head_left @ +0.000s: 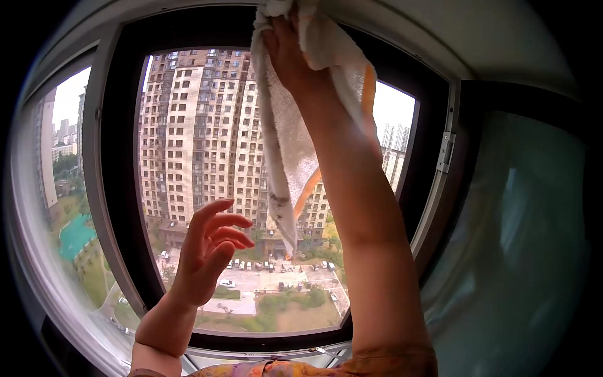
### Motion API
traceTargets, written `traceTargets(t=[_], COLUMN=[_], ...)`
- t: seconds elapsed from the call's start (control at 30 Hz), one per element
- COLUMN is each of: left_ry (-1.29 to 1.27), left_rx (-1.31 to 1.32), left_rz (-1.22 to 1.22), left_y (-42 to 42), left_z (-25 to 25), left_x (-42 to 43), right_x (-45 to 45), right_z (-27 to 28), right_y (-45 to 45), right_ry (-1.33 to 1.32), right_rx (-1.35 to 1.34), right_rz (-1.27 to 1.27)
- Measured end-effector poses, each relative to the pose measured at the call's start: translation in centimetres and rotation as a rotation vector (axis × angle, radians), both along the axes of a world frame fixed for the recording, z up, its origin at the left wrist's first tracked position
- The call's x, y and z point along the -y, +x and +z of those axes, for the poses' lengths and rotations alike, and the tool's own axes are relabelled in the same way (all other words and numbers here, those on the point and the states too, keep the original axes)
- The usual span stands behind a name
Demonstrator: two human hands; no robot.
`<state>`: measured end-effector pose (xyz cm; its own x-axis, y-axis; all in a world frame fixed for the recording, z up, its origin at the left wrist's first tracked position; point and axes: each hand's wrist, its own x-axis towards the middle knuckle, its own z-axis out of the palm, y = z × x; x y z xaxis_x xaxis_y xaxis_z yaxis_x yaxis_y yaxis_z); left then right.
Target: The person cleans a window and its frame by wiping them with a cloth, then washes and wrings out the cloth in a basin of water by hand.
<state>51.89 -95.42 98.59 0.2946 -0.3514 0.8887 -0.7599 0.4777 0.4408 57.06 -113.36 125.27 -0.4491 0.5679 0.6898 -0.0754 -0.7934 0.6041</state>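
Observation:
My right hand [294,60] is raised high, its fingers in a white towel [282,138] at the top of the dark window frame [188,30]. The towel hangs down from the hand in folds, with an orange edge and a few dark smudges near its lower tip. Part of my right fingers is hidden in the cloth. My left hand [210,251] is held up in front of the window opening, lower and to the left. Its fingers are loosely bent and apart, with nothing in them.
At the right stands a dark-framed glass panel [509,220], beside a metal hinge [446,151]. A side window [75,188] is on the left. Through the middle window shows a tall apartment building [195,125], with parked cars far below.

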Motion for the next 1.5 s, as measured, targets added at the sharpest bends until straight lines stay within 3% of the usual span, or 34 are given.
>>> traceTargets(t=[0.13,0.33,0.4,0.43,0.57,0.6,0.63,0.77,0.83,0.93,1.0,1.07,1.13,1.2,1.27,1.33,1.43,1.5], left_ry=[0.018,0.022,0.016,0.031,0.041,0.040,0.029,-0.043,-0.091,-0.174,-0.182,-0.260,-0.290,-0.265,-0.253,-0.251,-0.248,-0.325], left_rx=[0.017,-0.082,-0.126,-0.139,-0.138,-0.114,-0.098,0.094,0.282,0.605,0.609,0.741,0.865,0.876,0.885,0.879,0.853,0.803], left_rz=[0.012,0.124,0.140,0.160,0.190,0.196,0.204,0.367,0.582,0.991,1.211,1.357,1.512,1.553,1.696,1.744,1.853,1.992], left_y=[0.7,2.9,3.5,3.8,4.3,4.1,3.8,2.5,1.6,1.1,2.3,6.4,7.7,10.0,10.3,11.0,12.0,12.5], left_z=[0.1,-1.2,-1.7,-2.0,-1.5,-1.2,-0.9,1.5,4.9,10.7,13.3,16.1,19.2,21.4,22.3,22.7,23.0,23.1], left_x=[-0.5,-1.5,-1.5,-1.8,-2.1,-2.2,-2.3,-2.2,-1.4,-0.2,0.3,0.8,1.8,1.8,0.8,-1.1,-3.8,-5.6], right_x=[2.7,14.0,18.5,20.3,27.3,27.7,28.2,30.1,29.4,20.9,20.4,16.5,10.2,5.3,1.7,-1.0,-4.6,-7.7], right_z=[-0.1,1.3,-0.2,-0.4,1.1,0.6,0.8,1.4,2.4,1.4,1.3,0.9,0.0,-1.1,-2.2,-1.6,0.0,0.6], right_y=[-0.2,-1.2,-1.1,-1.6,-0.3,-1.2,-1.2,-2.5,-1.8,-4.8,-3.1,-0.3,-0.7,-0.3,-0.2,1.6,1.3,2.8], right_ry=[-0.193,-0.284,0.017,0.035,0.518,0.668,0.632,0.703,0.729,0.846,0.644,0.453,0.558,0.431,0.299,0.106,-0.068,-0.072], right_rx=[-0.257,-0.616,0.143,0.217,0.120,0.112,0.218,0.227,0.203,-0.056,0.056,0.295,0.010,-0.087,-0.091,-0.063,-0.683,-0.598], right_rz=[0.078,0.347,-0.289,-0.402,-0.235,-0.423,-0.430,-0.268,-0.124,0.039,-0.319,-0.437,-0.240,-0.098,-0.250,-0.019,0.720,0.691])
